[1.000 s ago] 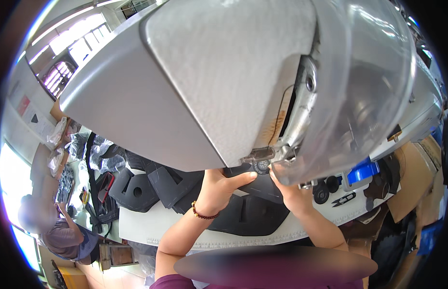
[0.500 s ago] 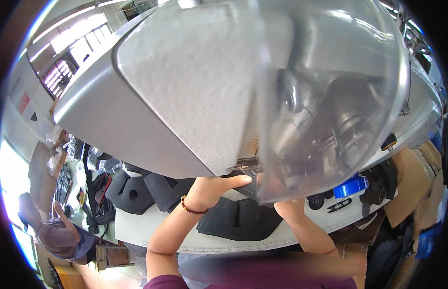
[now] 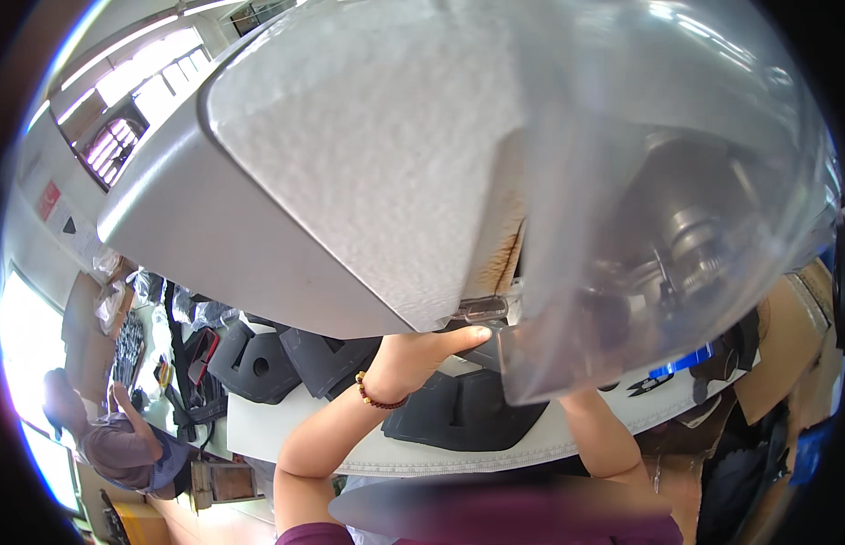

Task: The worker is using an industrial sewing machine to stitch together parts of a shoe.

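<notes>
A large grey sewing machine [image 3: 268,218] fills the upper view, with a clear curved plastic guard [image 3: 540,377] over its right part. Below its head, my left hand [image 3: 418,361] has its thumb laid along a black panel [image 3: 481,354]; its other fingers are hidden under the machine, and it looks closed on the panel. My right hand [image 3: 577,401] reaches behind the guard, its fingers blurred and hidden. Another black panel [image 3: 463,413] with a slot lies on the white table, nearer to me, between my forearms.
More black panels [image 3: 254,363] lie left of my left hand. At right are small black thread snips [image 3: 652,385] and a blue round object [image 3: 681,361]. Cardboard [image 3: 785,345] stands beyond the table's right edge. Another person [image 3: 123,445] works at far left.
The view has shifted, so the machine and guard appear larger and cover more of the right hand and the blue object. My left hand keeps its place by the black panel.
</notes>
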Action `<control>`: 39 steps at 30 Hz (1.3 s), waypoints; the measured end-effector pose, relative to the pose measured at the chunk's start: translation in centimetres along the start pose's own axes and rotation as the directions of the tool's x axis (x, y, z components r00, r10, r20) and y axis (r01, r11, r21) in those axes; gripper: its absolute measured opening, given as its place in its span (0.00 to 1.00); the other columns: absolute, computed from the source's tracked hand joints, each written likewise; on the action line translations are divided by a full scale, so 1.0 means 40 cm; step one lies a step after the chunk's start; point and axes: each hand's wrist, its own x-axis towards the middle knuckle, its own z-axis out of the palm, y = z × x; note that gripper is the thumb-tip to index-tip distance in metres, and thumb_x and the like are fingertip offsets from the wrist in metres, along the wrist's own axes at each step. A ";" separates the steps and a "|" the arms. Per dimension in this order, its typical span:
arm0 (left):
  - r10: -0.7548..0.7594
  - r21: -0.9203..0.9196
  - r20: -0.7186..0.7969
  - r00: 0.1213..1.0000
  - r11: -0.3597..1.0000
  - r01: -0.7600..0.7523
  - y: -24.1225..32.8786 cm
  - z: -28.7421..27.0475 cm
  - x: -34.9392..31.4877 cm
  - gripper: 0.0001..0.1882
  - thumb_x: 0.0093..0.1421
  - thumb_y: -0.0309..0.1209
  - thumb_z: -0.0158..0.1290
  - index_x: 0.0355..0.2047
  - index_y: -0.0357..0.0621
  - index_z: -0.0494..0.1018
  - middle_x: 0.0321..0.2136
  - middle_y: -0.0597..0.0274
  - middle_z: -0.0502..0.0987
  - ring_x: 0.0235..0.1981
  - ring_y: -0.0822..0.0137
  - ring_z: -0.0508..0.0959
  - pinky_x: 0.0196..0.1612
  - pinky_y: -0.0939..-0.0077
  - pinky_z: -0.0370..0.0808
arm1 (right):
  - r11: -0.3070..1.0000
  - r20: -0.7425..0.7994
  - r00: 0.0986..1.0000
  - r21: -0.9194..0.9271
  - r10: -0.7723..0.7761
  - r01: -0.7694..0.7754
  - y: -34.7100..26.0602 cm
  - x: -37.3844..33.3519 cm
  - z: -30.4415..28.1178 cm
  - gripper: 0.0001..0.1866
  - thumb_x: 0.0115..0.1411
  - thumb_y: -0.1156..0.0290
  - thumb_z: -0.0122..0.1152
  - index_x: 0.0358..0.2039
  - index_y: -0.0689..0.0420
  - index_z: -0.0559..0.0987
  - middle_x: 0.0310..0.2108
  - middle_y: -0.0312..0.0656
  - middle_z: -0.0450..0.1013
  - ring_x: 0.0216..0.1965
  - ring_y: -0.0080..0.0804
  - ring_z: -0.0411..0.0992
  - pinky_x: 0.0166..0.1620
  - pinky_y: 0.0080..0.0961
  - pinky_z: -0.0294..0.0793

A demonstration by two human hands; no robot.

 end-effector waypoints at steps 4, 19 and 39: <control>-0.022 0.075 0.029 0.999 0.997 0.019 0.005 -0.007 0.008 0.17 0.45 0.23 0.60 0.37 0.34 0.71 0.32 0.63 0.74 0.33 0.72 0.72 0.38 0.79 0.70 | 0.926 -0.136 0.936 -0.246 -0.325 0.286 -0.023 0.001 -0.013 0.07 0.37 0.73 0.63 0.17 0.54 0.73 0.17 0.37 0.68 0.18 0.31 0.67 0.22 0.27 0.65; 0.189 0.332 -0.230 0.955 0.937 -0.106 -0.064 -0.006 -0.057 0.19 0.46 0.26 0.60 0.39 0.36 0.69 0.38 0.54 0.72 0.39 0.65 0.71 0.41 0.72 0.69 | 0.968 -0.131 0.975 0.200 0.177 -0.149 -0.090 -0.024 0.000 0.09 0.43 0.76 0.61 0.25 0.61 0.72 0.20 0.41 0.68 0.22 0.36 0.70 0.25 0.27 0.67; 0.724 0.914 0.268 0.636 0.017 -0.405 -0.015 0.121 -0.107 0.10 0.35 0.22 0.50 0.22 0.36 0.73 0.32 0.49 0.74 0.31 0.65 0.76 0.21 0.83 0.65 | 0.962 0.091 0.995 0.263 0.049 -0.071 0.008 0.060 -0.063 0.11 0.44 0.72 0.62 0.25 0.62 0.71 0.21 0.38 0.70 0.23 0.28 0.70 0.28 0.21 0.68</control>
